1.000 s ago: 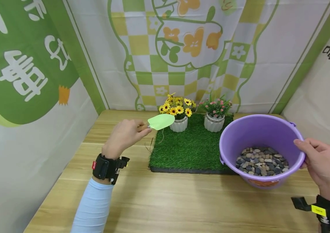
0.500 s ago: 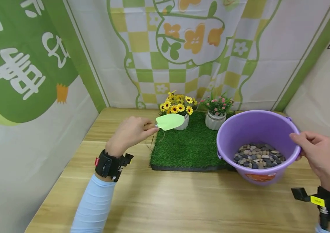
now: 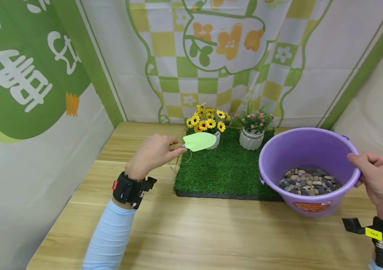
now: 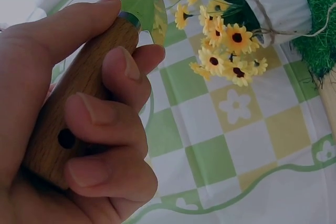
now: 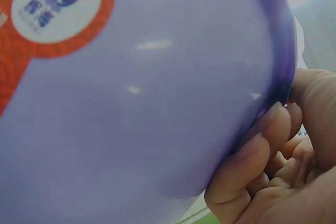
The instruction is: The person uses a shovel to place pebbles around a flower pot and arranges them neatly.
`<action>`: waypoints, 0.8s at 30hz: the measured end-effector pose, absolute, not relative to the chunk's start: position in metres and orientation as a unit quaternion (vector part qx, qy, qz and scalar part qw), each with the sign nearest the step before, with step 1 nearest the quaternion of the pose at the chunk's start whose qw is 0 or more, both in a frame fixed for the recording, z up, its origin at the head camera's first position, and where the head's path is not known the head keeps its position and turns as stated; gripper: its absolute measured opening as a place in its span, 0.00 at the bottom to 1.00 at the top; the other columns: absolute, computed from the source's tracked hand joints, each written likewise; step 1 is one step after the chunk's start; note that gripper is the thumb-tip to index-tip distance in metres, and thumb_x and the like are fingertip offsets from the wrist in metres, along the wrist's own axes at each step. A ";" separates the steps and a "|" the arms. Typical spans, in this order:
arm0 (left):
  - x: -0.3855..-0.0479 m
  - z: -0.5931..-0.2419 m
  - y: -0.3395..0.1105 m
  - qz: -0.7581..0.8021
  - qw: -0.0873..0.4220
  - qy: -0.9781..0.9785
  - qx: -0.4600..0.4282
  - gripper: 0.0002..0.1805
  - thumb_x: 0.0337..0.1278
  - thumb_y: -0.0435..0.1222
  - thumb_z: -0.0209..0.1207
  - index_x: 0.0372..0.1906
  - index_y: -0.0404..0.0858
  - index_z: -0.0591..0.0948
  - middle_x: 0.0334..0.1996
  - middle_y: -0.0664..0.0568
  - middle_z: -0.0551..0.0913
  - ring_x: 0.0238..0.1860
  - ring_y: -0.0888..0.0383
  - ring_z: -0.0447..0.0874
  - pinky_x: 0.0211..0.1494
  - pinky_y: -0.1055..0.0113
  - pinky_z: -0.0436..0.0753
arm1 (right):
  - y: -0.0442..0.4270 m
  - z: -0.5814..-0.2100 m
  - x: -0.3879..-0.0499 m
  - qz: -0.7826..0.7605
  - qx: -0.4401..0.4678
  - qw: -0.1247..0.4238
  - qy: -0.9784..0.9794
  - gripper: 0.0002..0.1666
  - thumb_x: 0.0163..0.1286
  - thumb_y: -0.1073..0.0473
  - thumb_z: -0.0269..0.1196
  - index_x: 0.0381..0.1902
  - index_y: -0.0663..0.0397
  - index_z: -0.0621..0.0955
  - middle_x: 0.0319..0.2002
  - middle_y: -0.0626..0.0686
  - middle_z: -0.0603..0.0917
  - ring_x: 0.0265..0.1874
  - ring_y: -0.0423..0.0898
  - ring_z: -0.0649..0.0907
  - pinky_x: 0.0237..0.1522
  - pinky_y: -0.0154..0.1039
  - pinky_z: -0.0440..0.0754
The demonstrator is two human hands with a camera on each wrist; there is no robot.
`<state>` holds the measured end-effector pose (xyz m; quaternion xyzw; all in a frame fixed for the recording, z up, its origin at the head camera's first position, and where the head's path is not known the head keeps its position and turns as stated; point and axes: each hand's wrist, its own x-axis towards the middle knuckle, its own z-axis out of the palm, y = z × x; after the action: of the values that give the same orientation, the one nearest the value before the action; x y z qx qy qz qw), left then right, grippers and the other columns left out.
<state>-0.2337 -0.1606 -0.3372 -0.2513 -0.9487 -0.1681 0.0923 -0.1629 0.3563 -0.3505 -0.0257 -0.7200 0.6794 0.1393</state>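
Observation:
My left hand [image 3: 152, 154] grips a garden trowel by its wooden handle [image 4: 86, 95], fingers curled round it in the left wrist view. The trowel's pale green blade [image 3: 200, 141] points right, above the turf mat and in front of a white pot of yellow flowers [image 3: 208, 120]. At the right, my right hand [image 3: 382, 180] pinches the rim of a purple bucket [image 3: 307, 140], thumb on the inside and fingers outside. Pebbles [image 3: 307, 182] cover the bucket's floor. Its outer wall [image 5: 157, 103] and an orange label [image 5: 68, 45] fill most of the right wrist view.
A green turf mat [image 3: 218, 174] lies on the wooden table [image 3: 191, 232], partly behind the bucket. Pink flowers in a white ribbed pot [image 3: 251, 138] stand at its back. Printed cloth [image 3: 232, 84] hangs behind, with more cloth walls at both sides.
The left hand has carried the trowel a little to the right, so its blade now overlaps the yellow flowers' pot. More of the bucket's front label shows; the right hand keeps its hold.

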 end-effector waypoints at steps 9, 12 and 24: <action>-0.235 -0.335 -0.156 -0.172 0.104 -0.944 -0.263 0.14 0.64 0.50 0.61 0.29 0.45 0.80 0.17 0.59 0.73 0.17 0.64 0.70 0.25 0.69 0.71 | 0.352 -0.336 -0.165 0.537 -0.040 0.080 -0.839 0.14 0.70 0.54 0.63 0.27 0.55 0.78 0.18 0.43 0.80 0.17 0.40 0.78 0.23 0.31 0.77; -0.234 -0.336 -0.152 -0.173 0.105 -0.942 -0.269 0.16 0.65 0.50 0.60 0.26 0.45 0.77 0.17 0.59 0.70 0.17 0.64 0.69 0.24 0.69 0.69 | 0.353 -0.335 -0.165 0.542 -0.027 0.080 -0.836 0.11 0.70 0.57 0.63 0.28 0.54 0.79 0.18 0.44 0.81 0.16 0.40 0.79 0.23 0.30 0.78; -0.227 -0.330 -0.137 -0.165 0.113 -0.935 -0.293 0.15 0.65 0.51 0.60 0.28 0.46 0.78 0.18 0.60 0.69 0.18 0.65 0.68 0.25 0.71 0.68 | 0.353 -0.335 -0.162 0.515 -0.022 0.076 -0.854 0.11 0.71 0.57 0.63 0.29 0.55 0.78 0.19 0.43 0.82 0.18 0.39 0.80 0.24 0.31 0.79</action>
<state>-0.2266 -0.1368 -0.3299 -0.2926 -0.9352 -0.1645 0.1127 -0.1619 0.3529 -0.3351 -0.0224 -0.8537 0.5147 0.0760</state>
